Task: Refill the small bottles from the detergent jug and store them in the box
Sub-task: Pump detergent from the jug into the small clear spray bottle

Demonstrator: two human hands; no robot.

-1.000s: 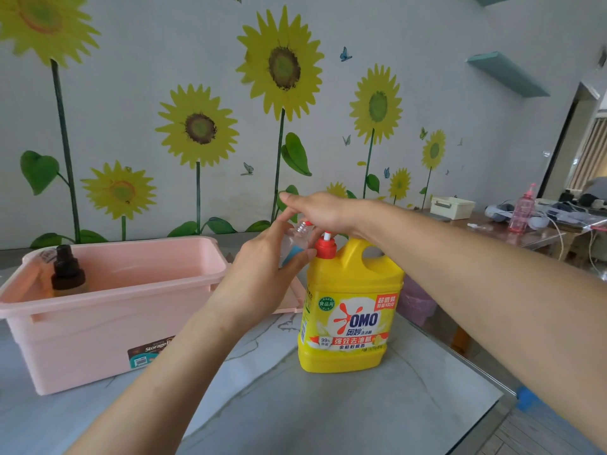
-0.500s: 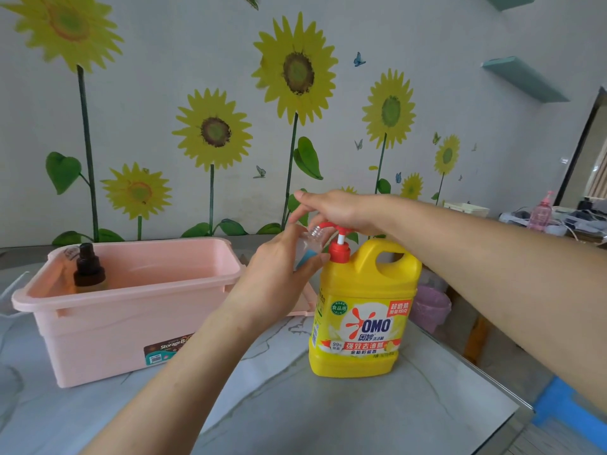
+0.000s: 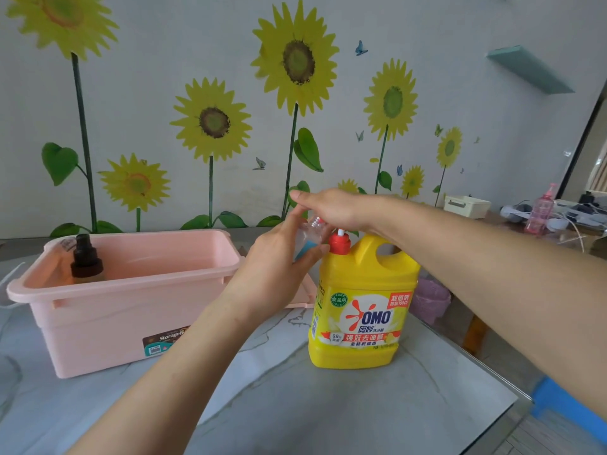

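Observation:
A yellow detergent jug [image 3: 361, 310] with a red pump collar stands on the marble table. My right hand [image 3: 335, 208] lies on top of its pump head, which is raised on its white stem. My left hand [image 3: 279, 264] holds a small clear bottle [image 3: 310, 236] with a blue label, tilted, its open neck just under the pump spout. A pink storage box [image 3: 131, 300] stands to the left. Inside it, at the left end, is a small bottle with a black pump cap [image 3: 85, 261].
The pink box lid [image 3: 303, 297] lies flat behind the jug. The table's right edge [image 3: 492, 369] runs close to the jug, with a purple basket [image 3: 430, 300] and a blue stool [image 3: 571, 408] below. A far desk holds a pink spray bottle [image 3: 542, 208].
The pump head under my right hand has risen from its pressed-down position, showing the white stem. My left hand keeps the small bottle at the spout. The camera has shifted slightly.

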